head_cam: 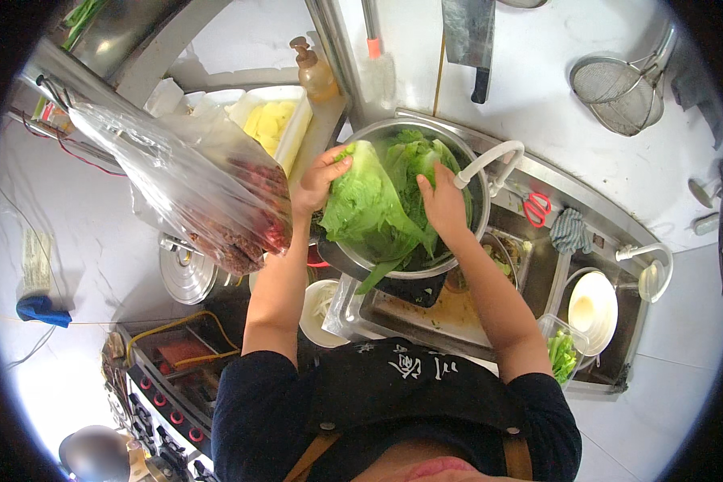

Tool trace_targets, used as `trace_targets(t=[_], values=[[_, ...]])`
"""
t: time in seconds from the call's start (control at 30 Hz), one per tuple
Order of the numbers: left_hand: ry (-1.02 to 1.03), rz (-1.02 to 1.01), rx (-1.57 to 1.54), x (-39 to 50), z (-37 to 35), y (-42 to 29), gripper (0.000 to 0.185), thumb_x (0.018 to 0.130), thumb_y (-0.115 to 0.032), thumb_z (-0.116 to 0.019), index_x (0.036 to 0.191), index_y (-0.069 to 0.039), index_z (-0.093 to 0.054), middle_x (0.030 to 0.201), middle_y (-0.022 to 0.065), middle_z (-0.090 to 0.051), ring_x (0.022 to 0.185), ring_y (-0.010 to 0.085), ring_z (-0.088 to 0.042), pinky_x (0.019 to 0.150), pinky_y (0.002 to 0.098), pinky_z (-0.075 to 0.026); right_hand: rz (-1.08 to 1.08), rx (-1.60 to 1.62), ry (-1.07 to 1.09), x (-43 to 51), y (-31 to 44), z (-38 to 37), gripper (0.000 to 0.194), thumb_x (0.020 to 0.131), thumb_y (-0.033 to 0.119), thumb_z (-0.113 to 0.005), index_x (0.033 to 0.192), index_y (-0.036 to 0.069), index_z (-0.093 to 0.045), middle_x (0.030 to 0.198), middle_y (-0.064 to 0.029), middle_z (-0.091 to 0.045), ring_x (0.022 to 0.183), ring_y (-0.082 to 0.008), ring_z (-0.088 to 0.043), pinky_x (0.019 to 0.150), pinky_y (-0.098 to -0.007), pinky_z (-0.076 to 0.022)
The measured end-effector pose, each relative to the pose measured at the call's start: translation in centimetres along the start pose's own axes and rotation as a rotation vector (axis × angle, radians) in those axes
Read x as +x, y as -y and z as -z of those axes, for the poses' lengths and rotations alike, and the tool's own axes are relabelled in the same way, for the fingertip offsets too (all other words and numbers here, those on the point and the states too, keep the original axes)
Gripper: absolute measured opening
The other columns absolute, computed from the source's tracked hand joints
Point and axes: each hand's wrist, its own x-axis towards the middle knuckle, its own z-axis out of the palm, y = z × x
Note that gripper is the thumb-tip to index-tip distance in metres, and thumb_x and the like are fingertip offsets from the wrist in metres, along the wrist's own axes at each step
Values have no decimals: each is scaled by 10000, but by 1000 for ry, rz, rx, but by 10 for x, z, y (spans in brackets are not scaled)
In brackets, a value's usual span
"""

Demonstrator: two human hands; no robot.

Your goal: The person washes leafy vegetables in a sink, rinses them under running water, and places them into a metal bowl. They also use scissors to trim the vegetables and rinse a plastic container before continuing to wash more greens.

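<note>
My left hand point(318, 181) grips a broad green lettuce leaf point(367, 199) by its pale stem end, at the left rim of a large round metal basin point(485, 226). Over the basin's right side, my right hand point(443, 202) is on more lettuce leaves point(410, 162), with its fingers around a pale stem. The basin rests over the sink and a dark board point(413, 292). A white faucet point(488, 159) curves over the basin's right rim, close to my right hand.
A clear plastic bag point(181, 175) with dark red contents hangs left of my left arm. Behind it stands a white tub of yellow slices point(271, 123). Red-handled scissors point(537, 209) lie by the sink point(422, 319). A cleaver point(469, 36) and strainers point(614, 90) hang on the wall.
</note>
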Motion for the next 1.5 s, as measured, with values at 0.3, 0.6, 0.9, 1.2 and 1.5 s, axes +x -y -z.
trace_targets(t=[0.3,0.6,0.9,1.2,1.5], values=[[-70,-137,108,18,-72,2,522,890,-218,-605,1347,-5,-472,1349,149,-503,1234,223,-479,1037,330,-360,-562,1581,429,-10,61,20,488,985,401,-455,1370,101,-455,1245,-81,-558,1100,-211,-551,946,-354,-447],[-87,-169,505,-14,-115,-10,846,839,-419,-685,1430,30,-281,1413,224,-385,1332,285,-361,1097,362,-278,-357,1303,35,-19,83,24,534,979,374,-501,1356,5,-418,1262,-83,-510,1141,-180,-488,973,-315,-391],[-123,-21,103,-22,-101,-16,681,906,-282,-632,1422,14,-301,1316,139,-484,1192,209,-473,1012,314,-367,70,492,64,-13,59,47,403,949,295,-563,1253,33,-533,1136,-131,-590,1023,-231,-558,889,-333,-429],[-105,92,-291,-33,-24,-7,446,860,-128,-560,1281,-3,-485,1119,113,-623,982,210,-612,863,346,-494,1,125,407,-13,48,100,335,923,309,-567,1059,3,-585,847,-183,-614,813,-310,-604,745,-390,-448],[-102,170,-376,-28,-38,-18,416,893,-262,-519,1223,-13,-563,1097,124,-647,935,244,-640,851,385,-508,-128,234,265,-16,48,33,790,923,414,-554,1460,-42,-197,1466,-285,-297,1316,-364,-384,1084,-398,-321]])
